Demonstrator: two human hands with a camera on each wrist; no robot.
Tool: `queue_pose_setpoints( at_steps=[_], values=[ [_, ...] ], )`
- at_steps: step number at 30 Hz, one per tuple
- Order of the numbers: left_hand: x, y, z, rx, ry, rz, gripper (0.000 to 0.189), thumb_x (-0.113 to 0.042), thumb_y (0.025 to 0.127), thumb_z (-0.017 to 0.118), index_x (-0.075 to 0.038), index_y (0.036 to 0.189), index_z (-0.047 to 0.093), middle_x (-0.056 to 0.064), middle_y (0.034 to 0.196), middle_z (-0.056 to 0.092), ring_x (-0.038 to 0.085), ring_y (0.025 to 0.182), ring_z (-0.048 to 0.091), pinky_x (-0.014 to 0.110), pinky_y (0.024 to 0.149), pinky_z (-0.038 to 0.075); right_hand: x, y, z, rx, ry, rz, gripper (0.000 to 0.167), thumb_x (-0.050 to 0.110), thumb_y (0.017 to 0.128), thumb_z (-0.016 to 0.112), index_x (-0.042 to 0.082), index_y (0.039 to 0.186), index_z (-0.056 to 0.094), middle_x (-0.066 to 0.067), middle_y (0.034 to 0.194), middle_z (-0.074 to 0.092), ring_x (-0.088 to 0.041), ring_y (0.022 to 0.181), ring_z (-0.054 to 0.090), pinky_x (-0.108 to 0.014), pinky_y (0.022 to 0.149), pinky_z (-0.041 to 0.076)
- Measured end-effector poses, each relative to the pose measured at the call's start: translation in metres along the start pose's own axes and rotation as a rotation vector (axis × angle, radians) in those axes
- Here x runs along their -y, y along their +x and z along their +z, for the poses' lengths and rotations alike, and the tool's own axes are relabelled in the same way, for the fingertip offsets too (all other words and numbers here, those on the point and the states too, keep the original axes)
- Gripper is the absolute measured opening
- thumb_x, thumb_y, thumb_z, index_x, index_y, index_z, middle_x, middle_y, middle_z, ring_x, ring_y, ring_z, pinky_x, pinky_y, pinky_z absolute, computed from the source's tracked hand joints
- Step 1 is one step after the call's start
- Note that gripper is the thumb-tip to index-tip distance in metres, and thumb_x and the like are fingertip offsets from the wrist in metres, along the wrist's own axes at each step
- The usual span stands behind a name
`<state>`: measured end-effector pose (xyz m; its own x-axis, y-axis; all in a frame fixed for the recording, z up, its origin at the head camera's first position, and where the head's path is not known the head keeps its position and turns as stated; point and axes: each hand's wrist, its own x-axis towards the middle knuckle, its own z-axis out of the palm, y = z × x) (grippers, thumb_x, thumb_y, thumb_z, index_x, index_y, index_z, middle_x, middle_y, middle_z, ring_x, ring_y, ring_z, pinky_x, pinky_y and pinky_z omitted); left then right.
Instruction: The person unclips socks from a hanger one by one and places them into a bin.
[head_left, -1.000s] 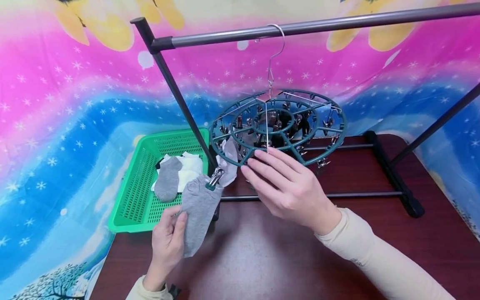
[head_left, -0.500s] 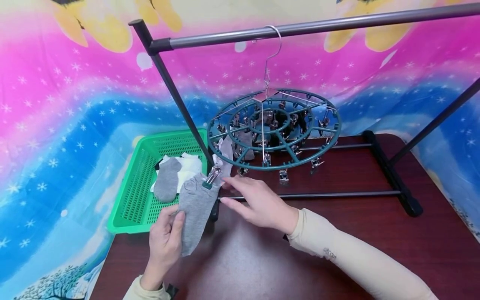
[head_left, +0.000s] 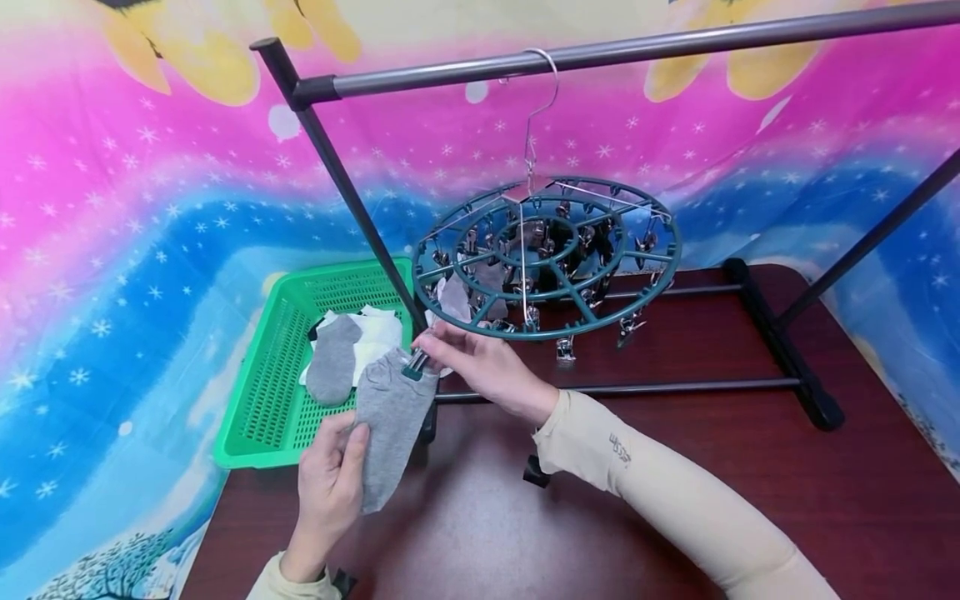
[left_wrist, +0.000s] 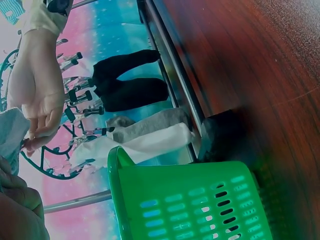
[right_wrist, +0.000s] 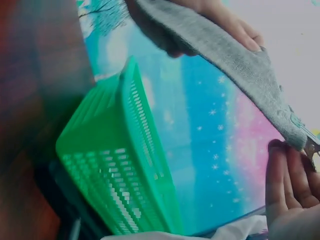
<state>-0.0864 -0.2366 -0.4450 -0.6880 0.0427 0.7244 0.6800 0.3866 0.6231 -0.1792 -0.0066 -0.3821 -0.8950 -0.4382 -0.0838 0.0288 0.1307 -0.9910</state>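
A grey sock (head_left: 393, 429) is held up at the near left of the rack (head_left: 360, 196), its cuff in a metal clip (head_left: 414, 367). The left hand (head_left: 333, 475) pinches the sock's side, thumb against fingers; the right hand (head_left: 487, 367) pinches the clip, its fingers bent. A round hanger (head_left: 572, 292) hangs just above, bearing black, grey and white pieces. Just left, a green basket (head_left: 247, 417) holds grey and white socks (head_left: 378, 337). Dark marks (head_left: 620, 450) on the right sleeve resemble lettering, too small to read.
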Motion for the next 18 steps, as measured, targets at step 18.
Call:
queue_pose_setpoints(
  at_steps=[18],
  values=[
    [0.0044, 0.0012, 0.0008, 0.020, 0.006, 0.014, 0.018, 0.016, 0.094, 0.057, 0.005, 0.107, 0.063, -0.004, 0.053, 0.034, -0.001, 0.045, 0.035, 0.012, 0.044, 0.033, 0.0015, -0.0006, -0.0009, -0.096, 0.056, -0.072, 0.036, 0.028, 0.098, 0.072, 0.009, 0.129, 0.073, -0.007, 0.130, 0.073, -0.017, 0.099, 0.073, -0.036, 0.093, 0.055]
  ],
)
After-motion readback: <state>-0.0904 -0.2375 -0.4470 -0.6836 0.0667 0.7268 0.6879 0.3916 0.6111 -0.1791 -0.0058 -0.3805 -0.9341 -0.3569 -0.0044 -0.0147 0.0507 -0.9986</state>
